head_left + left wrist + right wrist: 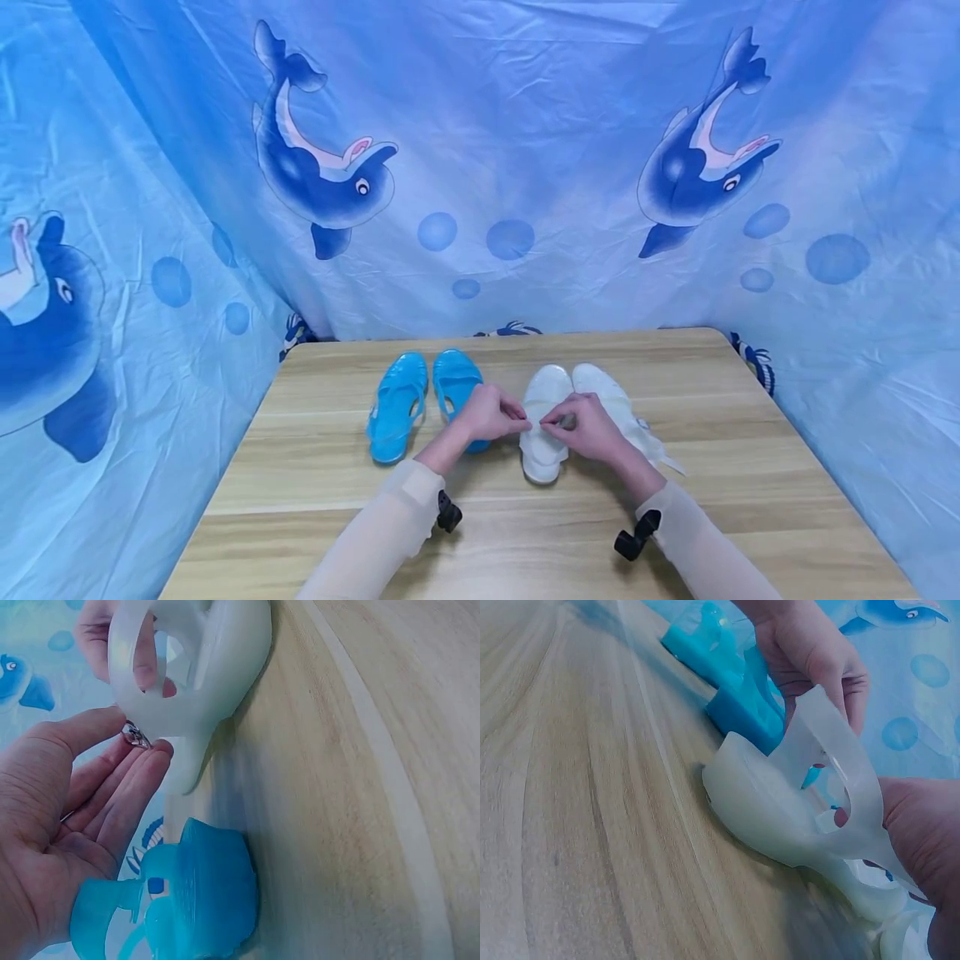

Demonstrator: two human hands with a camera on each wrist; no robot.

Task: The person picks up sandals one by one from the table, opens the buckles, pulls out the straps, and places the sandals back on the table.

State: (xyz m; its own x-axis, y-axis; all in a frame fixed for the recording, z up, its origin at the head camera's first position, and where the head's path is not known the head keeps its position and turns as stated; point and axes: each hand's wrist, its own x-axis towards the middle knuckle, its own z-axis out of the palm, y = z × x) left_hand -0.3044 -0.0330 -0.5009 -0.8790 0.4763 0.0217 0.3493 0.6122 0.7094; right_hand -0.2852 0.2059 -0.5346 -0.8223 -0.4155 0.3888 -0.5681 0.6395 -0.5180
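Two white sandals lie side by side on the wooden table, and both hands work at the left white sandal (547,385). My left hand (491,414) pinches a small metal buckle (135,736) between thumb and fingertips at the side of that sandal's strap. On its other side, my right hand (591,428) has thumb and fingers pinched together on the pale strap (866,780). The right white sandal (602,385) stands partly behind my right hand, its loose strap (670,461) trailing on the table. Part of the right blue sandal (454,372) is hidden by my left hand.
Another blue sandal (396,417) lies on the left of the wooden table (315,467). Blue dolphin-print curtains (480,150) hang behind and beside the table. Each sleeve carries a black wrist camera (448,512).
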